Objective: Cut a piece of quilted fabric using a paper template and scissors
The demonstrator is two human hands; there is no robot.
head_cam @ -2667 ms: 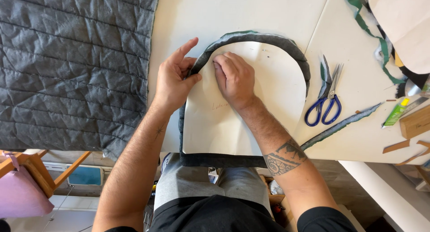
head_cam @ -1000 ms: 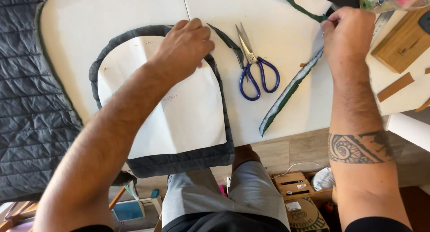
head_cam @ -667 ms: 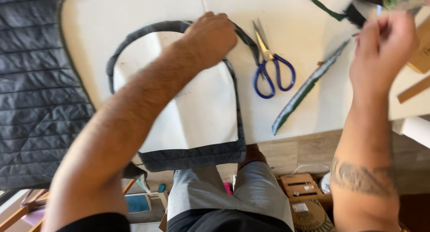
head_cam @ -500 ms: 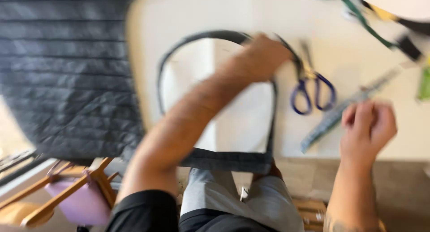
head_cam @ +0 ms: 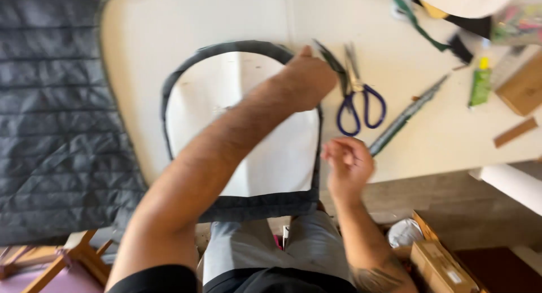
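A white arch-shaped paper pattern point(head_cam: 282, 157) lies on a dark grey fabric piece point(head_cam: 254, 205) whose edge shows all around it. My left hand point(head_cam: 307, 78) reaches across and presses down on the pattern's upper right curve. My right hand point(head_cam: 347, 163) hovers at the pattern's right edge, near the table's front. Its fingers are curled together; blur hides whether they pinch anything. Blue-handled scissors point(head_cam: 361, 103) lie just right of my left hand.
Dark quilted fabric point(head_cam: 56, 129) drapes over the left of the white table point(head_cam: 197, 22). A long green-grey fabric strip point(head_cam: 403, 120), a green tube point(head_cam: 480, 84) and a wooden block point(head_cam: 522, 89) lie to the right. A cardboard box point(head_cam: 446, 265) sits on the floor.
My right hand came back from the far right of the table to the pattern's right edge with its fingers curled. My left hand stayed pressed on the pattern's top right. The camera swung about.
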